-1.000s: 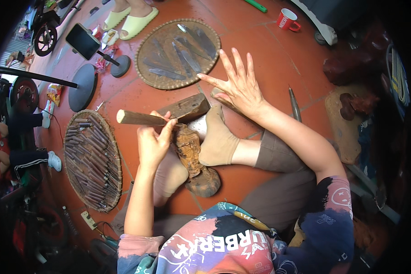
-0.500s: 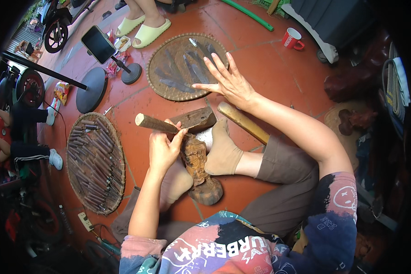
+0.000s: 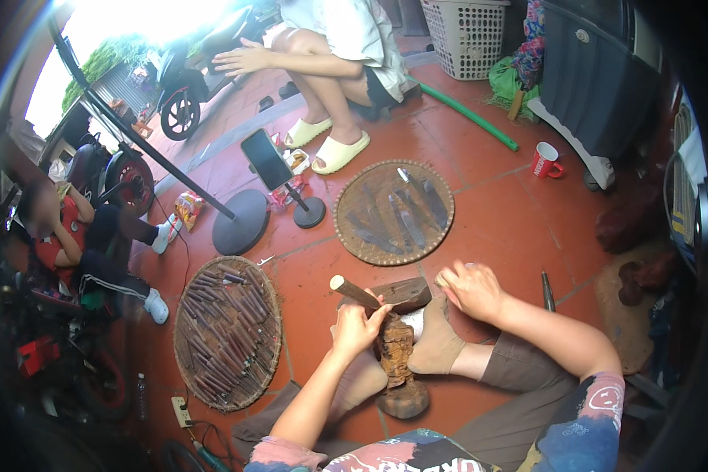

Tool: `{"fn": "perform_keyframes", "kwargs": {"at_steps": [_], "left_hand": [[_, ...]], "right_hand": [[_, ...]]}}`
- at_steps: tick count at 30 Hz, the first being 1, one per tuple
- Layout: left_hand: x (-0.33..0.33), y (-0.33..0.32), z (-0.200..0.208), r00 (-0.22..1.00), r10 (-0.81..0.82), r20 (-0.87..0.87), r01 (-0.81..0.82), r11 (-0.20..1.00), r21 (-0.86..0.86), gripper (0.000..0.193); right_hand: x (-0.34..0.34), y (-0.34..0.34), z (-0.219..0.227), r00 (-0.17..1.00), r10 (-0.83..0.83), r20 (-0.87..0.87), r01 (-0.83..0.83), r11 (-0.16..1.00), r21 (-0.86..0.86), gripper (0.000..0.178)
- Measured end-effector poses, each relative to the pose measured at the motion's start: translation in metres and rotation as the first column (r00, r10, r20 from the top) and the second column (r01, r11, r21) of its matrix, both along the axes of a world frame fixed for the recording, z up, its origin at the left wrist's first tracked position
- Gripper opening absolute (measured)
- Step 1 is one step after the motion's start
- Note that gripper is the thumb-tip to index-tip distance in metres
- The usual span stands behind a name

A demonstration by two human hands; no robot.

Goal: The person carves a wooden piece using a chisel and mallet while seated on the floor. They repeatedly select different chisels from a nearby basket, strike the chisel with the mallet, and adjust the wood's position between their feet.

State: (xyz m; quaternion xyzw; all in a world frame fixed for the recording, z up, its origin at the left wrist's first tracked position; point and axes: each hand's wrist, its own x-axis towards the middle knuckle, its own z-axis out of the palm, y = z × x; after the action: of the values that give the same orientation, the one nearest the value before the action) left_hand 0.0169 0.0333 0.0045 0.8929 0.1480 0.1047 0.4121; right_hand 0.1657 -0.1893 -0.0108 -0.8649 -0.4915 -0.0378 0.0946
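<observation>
A brown carved wooden figure [image 3: 396,346] lies between my feet, its round end toward me. My left hand [image 3: 355,329] is closed around a tool with a pale-ended wooden handle [image 3: 352,289], just over the far end of the carving; its lower part is hidden. Beyond sits a dark wooden block [image 3: 407,293]. To the right, my right hand [image 3: 475,293] has its fingers curled on a wooden stick, whose pale end [image 3: 441,280] pokes out past them; the rest is mostly covered.
A round woven tray [image 3: 182,346] at left bears many handled tools; another tray [image 3: 346,216] farther off carries flat dark blades. A pointed dark tool [image 3: 547,293] lies at right. Beyond are a phone on a stand [image 3: 267,161], a red mug [image 3: 546,160] and a squatting person [image 3: 330,71].
My right hand has come down from its spread reach near the blade tray and closed on the wooden stick. My left hand keeps its grip. The view has tilted up, showing more of the people.
</observation>
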Motion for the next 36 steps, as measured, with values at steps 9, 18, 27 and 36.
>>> {"fn": "perform_keyframes", "kwargs": {"at_steps": [9, 18, 27, 36], "left_hand": [[0.005, -0.004, -0.009, 0.997, -0.029, 0.065, 0.034, 0.996, -0.082, 0.021], [0.002, -0.001, -0.010, 0.996, -0.033, 0.086, 0.042, 0.994, -0.098, 0.019], [0.006, -0.005, -0.005, 0.998, -0.026, 0.061, 0.036, 0.986, -0.161, 0.017], [0.004, -0.001, -0.012, 0.995, -0.042, 0.091, 0.051, 0.994, -0.100, 0.013]], "right_hand": [[-0.010, -0.093, -0.112, 0.945, -0.309, -0.103, 0.208, 0.815, -0.541, 0.088], [0.026, 0.015, 0.012, 0.878, -0.125, 0.462, 0.033, 0.979, 0.202, 0.078], [0.125, 0.129, 0.022, 0.761, -0.070, 0.644, 0.035, 0.997, 0.067, 0.100], [0.121, 0.158, 0.004, 0.699, -0.037, 0.714, 0.045, 0.999, 0.008, 0.091]]}}
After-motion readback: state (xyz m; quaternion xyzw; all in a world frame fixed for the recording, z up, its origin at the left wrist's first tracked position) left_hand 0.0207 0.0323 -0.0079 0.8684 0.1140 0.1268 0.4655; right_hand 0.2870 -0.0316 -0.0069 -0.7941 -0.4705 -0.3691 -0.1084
